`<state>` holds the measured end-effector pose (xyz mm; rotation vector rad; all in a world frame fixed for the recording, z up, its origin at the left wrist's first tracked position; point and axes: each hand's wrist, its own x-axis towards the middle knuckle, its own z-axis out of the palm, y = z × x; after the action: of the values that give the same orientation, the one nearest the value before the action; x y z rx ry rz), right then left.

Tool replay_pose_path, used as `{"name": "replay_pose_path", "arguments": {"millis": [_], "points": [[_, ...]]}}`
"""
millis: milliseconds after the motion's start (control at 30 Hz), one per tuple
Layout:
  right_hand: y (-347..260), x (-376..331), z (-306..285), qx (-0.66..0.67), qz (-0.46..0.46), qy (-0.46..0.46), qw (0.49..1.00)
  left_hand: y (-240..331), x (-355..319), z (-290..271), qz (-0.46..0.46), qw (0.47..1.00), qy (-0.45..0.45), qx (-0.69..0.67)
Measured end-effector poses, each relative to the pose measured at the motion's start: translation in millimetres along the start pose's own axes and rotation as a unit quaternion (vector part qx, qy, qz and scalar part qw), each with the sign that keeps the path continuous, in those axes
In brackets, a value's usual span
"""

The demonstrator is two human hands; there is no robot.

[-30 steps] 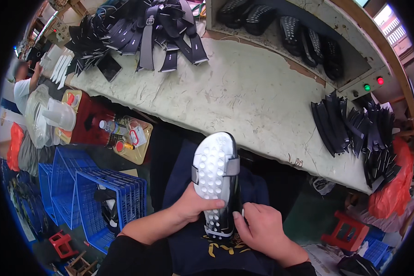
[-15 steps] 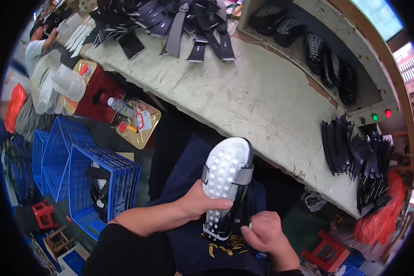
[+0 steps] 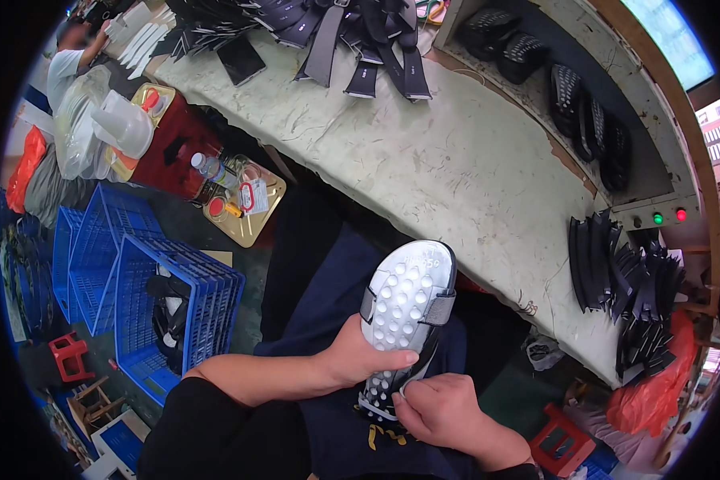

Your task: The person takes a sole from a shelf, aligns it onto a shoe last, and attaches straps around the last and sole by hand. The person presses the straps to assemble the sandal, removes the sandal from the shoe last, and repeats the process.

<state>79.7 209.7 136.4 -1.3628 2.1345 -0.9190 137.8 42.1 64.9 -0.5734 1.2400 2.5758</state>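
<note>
Both hands have shifted little: left hand (image 3: 358, 358) still grips the studded white shoe sole (image 3: 404, 308) at lower centre; right hand (image 3: 440, 408) pinches its heel end, fingers curled.

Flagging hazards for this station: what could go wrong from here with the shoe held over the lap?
1. The shoe is held sole-up in the air over the lap, not resting on the bench. Left hand grips its side, right hand pinches at the heel end; a slip could drop it to the floor.
2. The right fingertips work tight against the studded sole edge, so a pinch or scrape seems possible.
3. The crate stands close by the left elbow and could be knocked.
</note>
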Motion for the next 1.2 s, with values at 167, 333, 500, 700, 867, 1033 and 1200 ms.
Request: {"name": "replay_pose_path", "arguments": {"millis": [167,333,500,700,867,1033,1200], "points": [[-0.4,3.1,0.9,-0.033,0.012,-0.005,0.999,2.3,-1.5,0.3,-0.02,1.0,0.015,-0.002],[-5.2,6.6,2.3,-0.146,0.039,-0.018,0.988,5.9,0.8,6.0,-0.065,0.997,0.036,-0.021],[-11.4,23.2,20.8,-0.292,0.127,-0.004,0.948,-1.0,8.8,4.1,-0.087,0.993,0.078,-0.012],[12.5,34.1,24.1,-0.168,0.102,-0.03,0.98,-12.5,16.4,-21.0,-0.087,0.987,0.087,-0.102],[67.2,-4.7,42.8,0.407,0.214,0.096,0.883,-15.0,13.4,-23.2,-0.081,0.986,0.078,-0.124],[54.0,10.6,43.6,0.529,0.256,0.027,0.809,-4.7,19.9,-20.1,-0.091,0.987,0.055,-0.121],[48.8,2.4,56.7,0.364,0.258,0.066,0.893,-1.9,24.1,-11.6,-0.086,0.988,0.049,-0.116]]}}
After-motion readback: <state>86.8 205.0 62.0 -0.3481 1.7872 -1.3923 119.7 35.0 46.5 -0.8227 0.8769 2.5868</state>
